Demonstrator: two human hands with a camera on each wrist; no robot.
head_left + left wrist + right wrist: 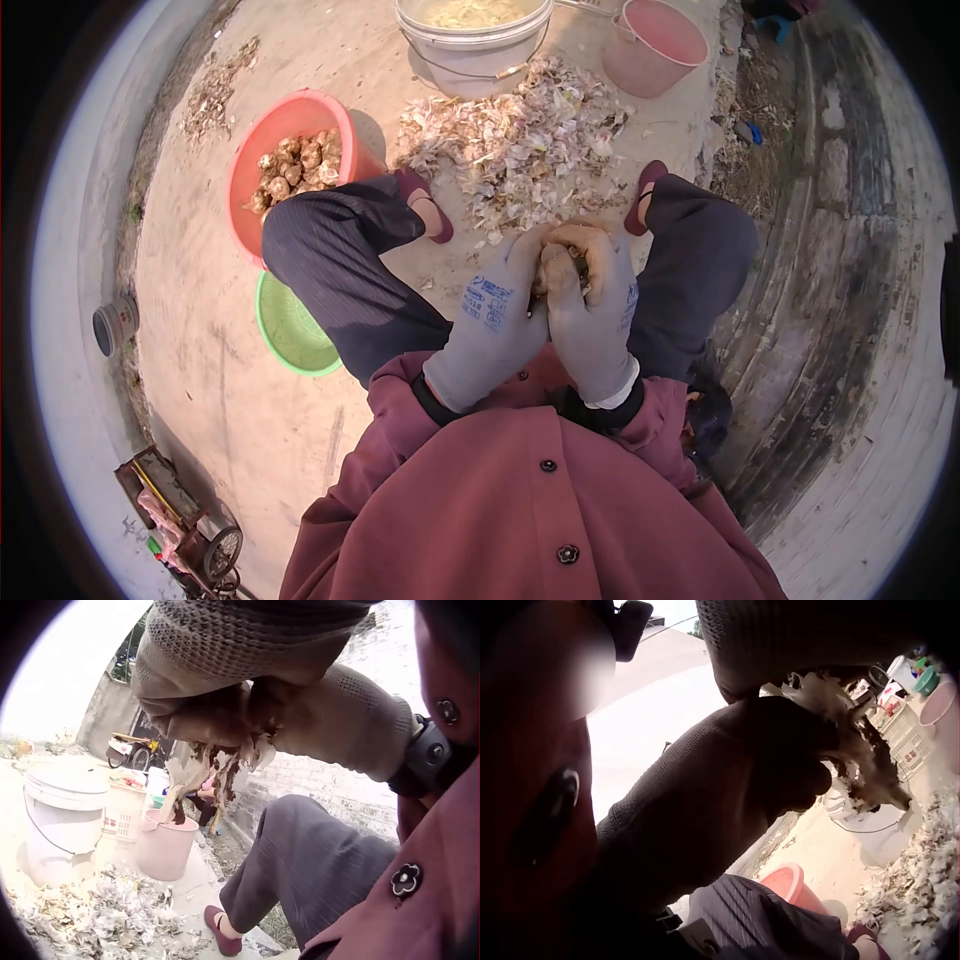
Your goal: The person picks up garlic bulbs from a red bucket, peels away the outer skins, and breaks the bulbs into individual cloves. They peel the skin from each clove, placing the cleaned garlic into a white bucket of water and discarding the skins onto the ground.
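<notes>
Both hands wear pale grey gloves and meet in front of the lap. My left hand (488,320) and my right hand (594,330) grip a garlic bulb (866,761) between them, thumbs close together on top. Most of the bulb is hidden by the gloves. Ragged, papery skin (217,776) with dark, dirty patches hangs below the fingers in the left wrist view. Between the feet spreads a heap of loose garlic skins (520,140). A red-pink basin (238,190) of whole garlic bulbs (300,170) stands beside the left knee.
At the far side stand a white bucket (470,65) with pale contents and a pink bucket (655,50). A green basin (290,335) lies by the left thigh. Farther off are a crate (909,746) and a cart (180,520). A wall (860,330) runs along the right.
</notes>
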